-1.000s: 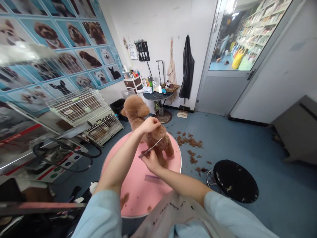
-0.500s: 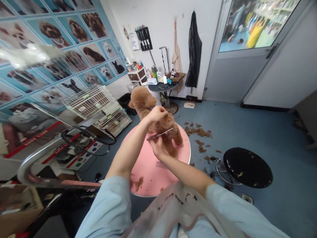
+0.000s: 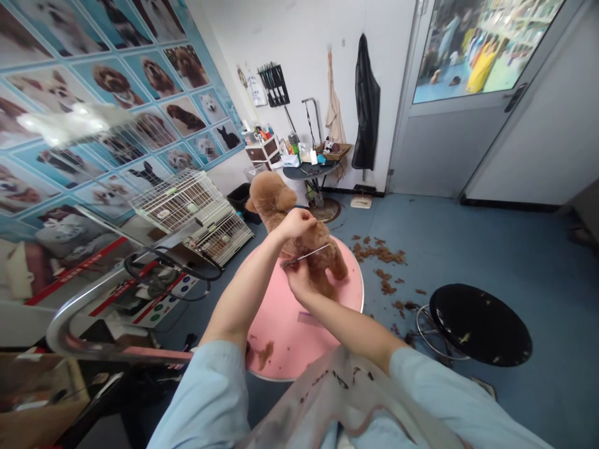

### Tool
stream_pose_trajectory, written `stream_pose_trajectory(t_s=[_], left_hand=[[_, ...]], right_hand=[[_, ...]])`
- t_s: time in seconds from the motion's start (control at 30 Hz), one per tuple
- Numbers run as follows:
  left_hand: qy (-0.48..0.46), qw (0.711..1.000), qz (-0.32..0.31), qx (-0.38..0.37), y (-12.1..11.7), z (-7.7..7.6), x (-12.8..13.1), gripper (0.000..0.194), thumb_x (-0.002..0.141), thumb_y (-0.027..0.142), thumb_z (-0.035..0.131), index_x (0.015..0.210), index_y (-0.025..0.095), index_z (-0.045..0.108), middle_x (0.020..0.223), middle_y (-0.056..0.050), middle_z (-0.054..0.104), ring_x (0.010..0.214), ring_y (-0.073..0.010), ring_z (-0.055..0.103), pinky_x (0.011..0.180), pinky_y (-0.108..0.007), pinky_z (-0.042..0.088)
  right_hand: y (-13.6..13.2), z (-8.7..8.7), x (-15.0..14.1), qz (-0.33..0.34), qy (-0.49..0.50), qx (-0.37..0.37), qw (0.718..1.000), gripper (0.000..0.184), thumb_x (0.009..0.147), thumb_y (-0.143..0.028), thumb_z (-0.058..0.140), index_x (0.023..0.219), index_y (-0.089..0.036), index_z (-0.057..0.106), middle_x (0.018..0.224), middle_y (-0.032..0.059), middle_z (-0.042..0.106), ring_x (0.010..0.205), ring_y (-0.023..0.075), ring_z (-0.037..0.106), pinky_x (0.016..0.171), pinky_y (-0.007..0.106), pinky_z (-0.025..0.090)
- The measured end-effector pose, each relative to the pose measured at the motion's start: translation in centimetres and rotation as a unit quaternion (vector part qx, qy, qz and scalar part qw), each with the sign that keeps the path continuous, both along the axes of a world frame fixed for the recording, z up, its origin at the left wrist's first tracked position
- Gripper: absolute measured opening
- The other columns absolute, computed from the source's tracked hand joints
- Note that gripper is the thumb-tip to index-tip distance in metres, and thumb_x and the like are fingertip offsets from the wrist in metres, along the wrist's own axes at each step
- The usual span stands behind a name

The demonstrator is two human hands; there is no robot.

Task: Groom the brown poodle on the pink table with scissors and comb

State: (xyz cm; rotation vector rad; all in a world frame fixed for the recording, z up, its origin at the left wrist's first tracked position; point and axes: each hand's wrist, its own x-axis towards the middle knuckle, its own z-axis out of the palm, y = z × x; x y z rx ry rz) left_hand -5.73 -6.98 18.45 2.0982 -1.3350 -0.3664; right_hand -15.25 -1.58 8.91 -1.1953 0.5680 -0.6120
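Observation:
A curly brown poodle-like dog stands on a round pink grooming table, its head facing away from me. My left hand is closed in a pinch over the dog's back near the rump; what lies between the fingertips is hidden. Below it, my right hand grips a pair of scissors. Their long thin blades point right along the dog's side and look closed or nearly so. Beside my right forearm, a purple comb-like item lies partly covered on the table.
Cut fur lies on the table's near edge, and more clumps on the floor. A black stool stands right. A metal rail and a wire cage are left. Behind is a small dark table with supplies.
The whole view has shifted slightly, with the surroundings now lower in the picture. Both hands keep nearly the same places at the dog, the scissors still in my right hand.

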Motion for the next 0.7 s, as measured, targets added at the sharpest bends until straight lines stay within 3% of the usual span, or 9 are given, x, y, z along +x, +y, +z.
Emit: stream_pose_trajectory(t_s=[0.17,0.23,0.3,0.33,0.4,0.47,0.53,0.6,0.7], left_hand=[[-0.025,0.999,-0.003,-0.033,0.1,-0.2,-0.1,0.025,0.073,0.032,0.052,0.061,0.011,0.058,0.061,-0.001,0.055,0.059,-0.0099,0.047,0.056,-0.021,0.036],[-0.040,0.995,0.018,-0.086,1.4,-0.5,-0.4,0.026,0.075,0.034,0.052,0.065,0.012,0.061,0.069,-0.003,0.060,0.069,-0.0127,0.053,0.067,-0.023,0.041],[-0.026,0.984,0.064,-0.165,3.8,-2.0,-0.9,0.027,0.077,0.037,0.052,0.071,0.014,0.064,0.081,-0.005,0.064,0.081,-0.0154,0.056,0.078,-0.026,0.042],[0.005,0.975,0.112,-0.193,5.3,-3.4,-1.2,0.027,0.077,0.039,0.052,0.070,0.014,0.063,0.079,-0.005,0.064,0.079,-0.0155,0.056,0.077,-0.026,0.043],[0.099,0.949,0.216,-0.208,8.0,-7.5,-2.1,0.030,0.075,0.042,0.053,0.061,0.015,0.058,0.066,-0.003,0.059,0.069,-0.0148,0.053,0.066,-0.025,0.043],[0.194,0.908,0.298,-0.223,9.7,-12.7,-3.6,0.032,0.072,0.042,0.052,0.054,0.016,0.052,0.059,-0.002,0.054,0.063,-0.0139,0.051,0.063,-0.025,0.042],[0.307,0.868,0.327,-0.214,9.8,-17.6,-5.7,0.036,0.070,0.047,0.054,0.052,0.016,0.052,0.058,-0.004,0.055,0.059,-0.0137,0.049,0.058,-0.025,0.042],[0.424,0.834,0.314,-0.159,8.6,-21.4,-8.1,0.033,0.065,0.048,0.063,0.063,0.016,0.060,0.064,-0.006,0.061,0.060,-0.0150,0.053,0.055,-0.025,0.042],[0.543,0.784,0.272,-0.127,5.5,-24.1,-11.1,0.036,0.058,0.043,0.073,0.078,0.014,0.066,0.075,-0.009,0.065,0.066,-0.0165,0.058,0.057,-0.024,0.043]], right_hand=[[0.4,-3.2,-0.2,0.001,-0.046,-0.028,0.999,0.026,0.067,-0.024,0.060,0.089,-0.022,0.046,0.082,0.0025,0.061,0.082,0.0190,0.058,0.076,0.035,0.050],[-0.2,-6.5,-2.3,0.032,-0.046,-0.063,0.996,0.024,0.067,-0.023,0.060,0.087,-0.021,0.048,0.082,0.0026,0.062,0.078,0.0178,0.060,0.070,0.031,0.051],[-1.8,-10.6,-5.2,0.117,-0.003,-0.162,0.980,0.018,0.071,-0.022,0.056,0.088,-0.020,0.051,0.084,0.0024,0.064,0.077,0.0166,0.062,0.065,0.027,0.050],[-2.8,-12.8,-6.8,0.172,0.074,-0.241,0.952,0.010,0.073,-0.019,0.052,0.084,-0.019,0.053,0.078,0.0018,0.064,0.072,0.0161,0.063,0.062,0.026,0.049],[-5.0,-16.6,-9.6,0.290,0.270,-0.412,0.821,0.008,0.075,-0.019,0.052,0.078,-0.019,0.059,0.076,0.0028,0.067,0.075,0.0185,0.066,0.065,0.027,0.049],[-6.8,-19.3,-11.4,0.316,0.378,-0.471,0.732,0.021,0.066,-0.016,0.061,0.087,-0.016,0.064,0.084,0.0097,0.070,0.082,0.0266,0.068,0.074,0.037,0.051],[-7.7,-20.9,-12.1,0.320,0.433,-0.485,0.689,0.047,0.054,-0.010,0.068,0.101,-0.009,0.063,0.090,0.0193,0.070,0.087,0.0348,0.067,0.079,0.048,0.049],[-7.8,-21.7,-12.0,0.343,0.463,-0.496,0.649,0.054,0.051,-0.008,0.069,0.104,-0.006,0.063,0.092,0.0239,0.069,0.088,0.0380,0.067,0.079,0.052,0.049],[-7.1,-22.5,-11.5,0.383,0.469,-0.517,0.605,0.045,0.055,-0.014,0.069,0.100,-0.010,0.066,0.095,0.0216,0.069,0.093,0.0368,0.066,0.081,0.051,0.049]])
